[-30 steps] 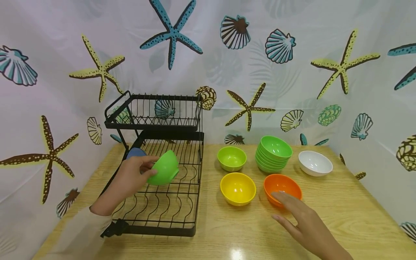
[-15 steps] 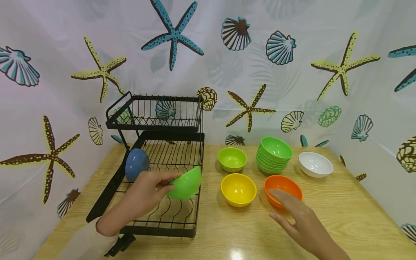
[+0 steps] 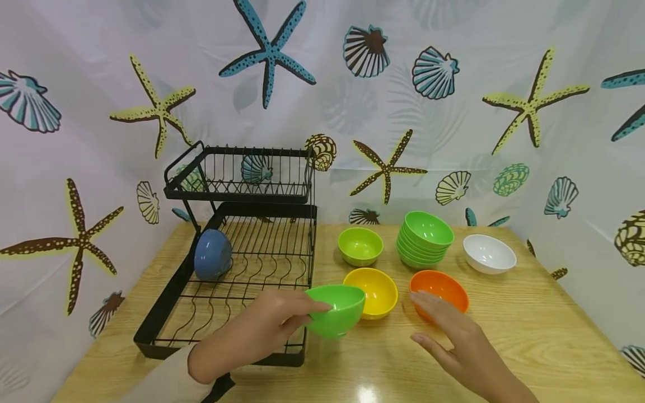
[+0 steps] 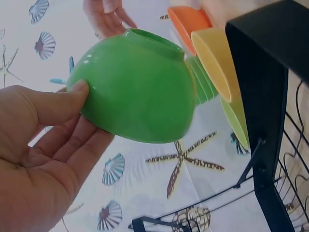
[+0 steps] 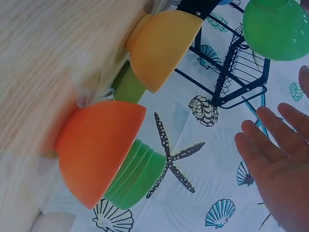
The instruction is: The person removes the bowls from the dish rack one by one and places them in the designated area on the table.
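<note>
A green bowl (image 3: 335,322) is held up, nearly level, in front of the yellow bowl (image 3: 378,299). My left hand (image 3: 262,324) pinches its left rim between thumb and fingers, as the left wrist view also shows with the green bowl (image 4: 140,92) filling its middle. My right hand (image 3: 461,347) hovers near the orange bowl (image 3: 448,282) and holds nothing. In the right wrist view the fingers of the right hand (image 5: 280,159) look spread, apart from any bowl. The head view has the right fingertips overlapping the orange bowl's front; contact cannot be told.
A black two-tier dish rack (image 3: 146,330) stands at the left, with a blue bowl (image 3: 213,254) tilted on edge in its lower tier. Behind the yellow bowl sit a lime bowl (image 3: 360,246), a stack of green bowls (image 3: 423,252) and a white bowl (image 3: 489,254).
My left hand has carried the green bowl from above the rack rightward and nearer, turning it from tilted to nearly level. The blue bowl has come into full view. The right hand barely moved.
</note>
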`<act>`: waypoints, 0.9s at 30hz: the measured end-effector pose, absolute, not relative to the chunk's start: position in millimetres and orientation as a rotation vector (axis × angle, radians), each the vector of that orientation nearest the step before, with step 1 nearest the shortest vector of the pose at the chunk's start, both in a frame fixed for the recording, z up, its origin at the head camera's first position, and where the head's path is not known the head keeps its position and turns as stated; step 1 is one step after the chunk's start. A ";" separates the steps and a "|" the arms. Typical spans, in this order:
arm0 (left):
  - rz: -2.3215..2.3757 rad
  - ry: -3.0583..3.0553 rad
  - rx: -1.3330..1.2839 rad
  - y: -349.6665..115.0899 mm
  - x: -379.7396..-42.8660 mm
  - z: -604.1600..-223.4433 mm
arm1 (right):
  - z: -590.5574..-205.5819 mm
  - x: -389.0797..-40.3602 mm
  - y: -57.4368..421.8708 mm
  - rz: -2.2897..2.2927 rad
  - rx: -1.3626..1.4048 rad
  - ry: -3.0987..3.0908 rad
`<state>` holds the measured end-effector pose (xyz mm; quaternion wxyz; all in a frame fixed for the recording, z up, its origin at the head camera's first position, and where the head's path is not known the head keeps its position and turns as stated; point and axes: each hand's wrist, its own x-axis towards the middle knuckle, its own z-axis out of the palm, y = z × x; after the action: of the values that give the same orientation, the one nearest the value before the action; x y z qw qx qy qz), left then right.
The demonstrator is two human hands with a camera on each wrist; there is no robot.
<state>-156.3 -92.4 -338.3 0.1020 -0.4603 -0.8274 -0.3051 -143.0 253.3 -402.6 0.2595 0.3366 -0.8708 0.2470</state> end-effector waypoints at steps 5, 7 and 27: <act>-0.790 -2.280 -1.495 -80.3 -154.9 -345.6 | -402.4 -143.6 248.8 0.717 1.055 -2.240; -0.717 -2.221 -1.531 -76.1 -154.4 -347.6 | -401.9 -144.0 245.7 0.730 1.119 -2.180; -0.496 -2.078 -1.662 -55.5 -149.8 -351.1 | -399.2 -143.1 230.3 0.790 1.350 -1.855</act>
<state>-149.8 -55.5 -351.1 0.2158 -0.5996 -0.7495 -0.1791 -143.1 230.3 -399.2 0.3498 0.5212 -0.7161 0.3051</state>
